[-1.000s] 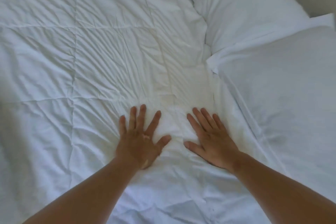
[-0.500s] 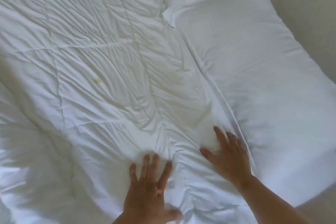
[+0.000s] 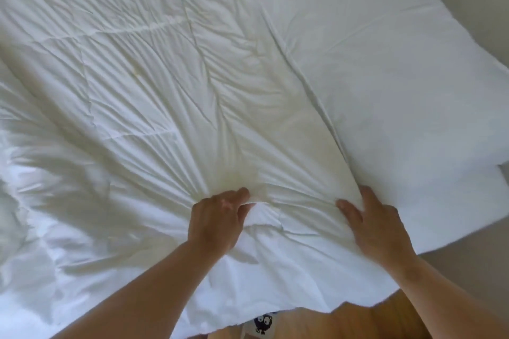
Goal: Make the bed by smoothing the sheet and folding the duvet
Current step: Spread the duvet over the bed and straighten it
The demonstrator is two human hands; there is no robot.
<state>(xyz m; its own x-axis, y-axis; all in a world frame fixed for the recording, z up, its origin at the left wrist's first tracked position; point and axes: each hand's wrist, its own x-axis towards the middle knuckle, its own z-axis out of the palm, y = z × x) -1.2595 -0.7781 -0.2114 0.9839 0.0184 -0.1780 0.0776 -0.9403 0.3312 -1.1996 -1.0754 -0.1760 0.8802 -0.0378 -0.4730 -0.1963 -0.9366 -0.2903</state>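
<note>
The duvet [image 3: 165, 91] lies spread ahead of us and leftward; our left hand [image 3: 217, 217] pinches a bunched fold, our right hand [image 3: 377, 226] rests on its edge beside the pillow [image 3: 385, 77], grip indeterminate.

White matt cloth on the duvet [image 3: 165, 91], quilted with stitched lines, soft and much wrinkled, with faint yellowish marks near the middle. Gathered into fine, tight folds at the left hand [image 3: 217, 217]. Smoother white cloth on the pillow [image 3: 385, 77] at the right, matt, with only few light creases. Plain white cloth also on the sheet [image 3: 454, 223], nearly flat. At the near edge, a small printed cloth [image 3: 263, 323], white with dark figures.
</note>
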